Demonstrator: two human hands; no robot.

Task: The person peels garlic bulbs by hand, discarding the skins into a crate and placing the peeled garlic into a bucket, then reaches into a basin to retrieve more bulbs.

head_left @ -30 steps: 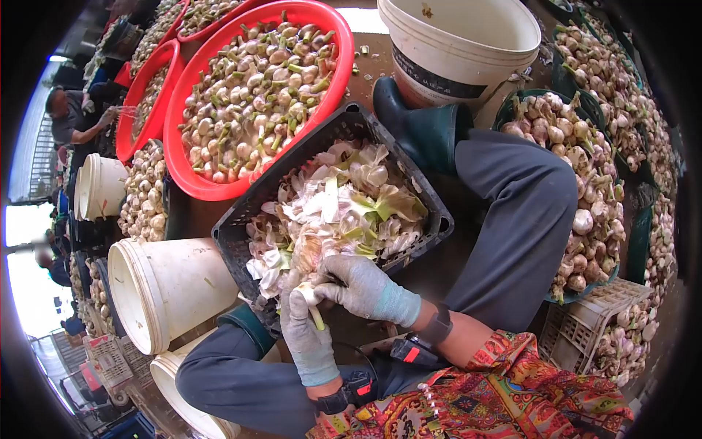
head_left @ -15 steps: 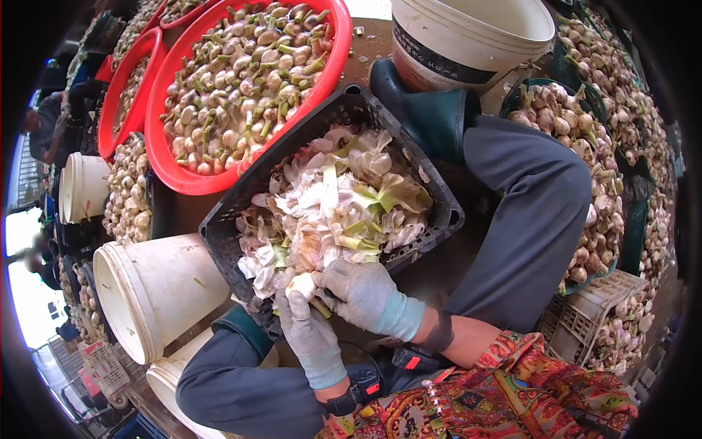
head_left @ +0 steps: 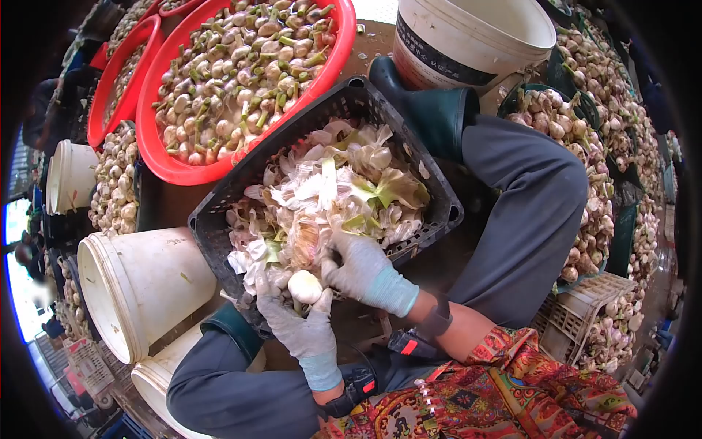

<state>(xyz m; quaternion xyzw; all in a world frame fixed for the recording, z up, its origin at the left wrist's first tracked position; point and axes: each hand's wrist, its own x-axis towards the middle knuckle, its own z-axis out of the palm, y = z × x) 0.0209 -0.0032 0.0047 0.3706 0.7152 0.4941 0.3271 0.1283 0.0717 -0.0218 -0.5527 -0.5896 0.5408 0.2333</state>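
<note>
A peeled white garlic bulb (head_left: pixel 305 287) rests in the curled gloved fingers of my left hand (head_left: pixel 301 328), just over the near edge of a black plastic crate (head_left: pixel 431 157). To its right, my right hand (head_left: pixel 363 269) is at the near side of the peel heap, fingers bent and apart, with nothing visible gripped in them. Both hands wear grey gloves with light blue cuffs. Loose garlic skins (head_left: pixel 322 190), white, pinkish and green, fill much of the crate.
A red basin (head_left: pixel 157 157) of trimmed garlic bulbs stands beyond the crate. White buckets stand at the left (head_left: pixel 157 282) and at the top (head_left: pixel 504 44). Heaped garlic (head_left: pixel 585 190) and a pale crate (head_left: pixel 585 304) lie on the right. My knees and green boots flank the black crate.
The right hand has come off the garlic bulb and moved up to the peel heap. The left hand has shifted slightly left, and the bulb's round white side now shows, with no stem visible.
</note>
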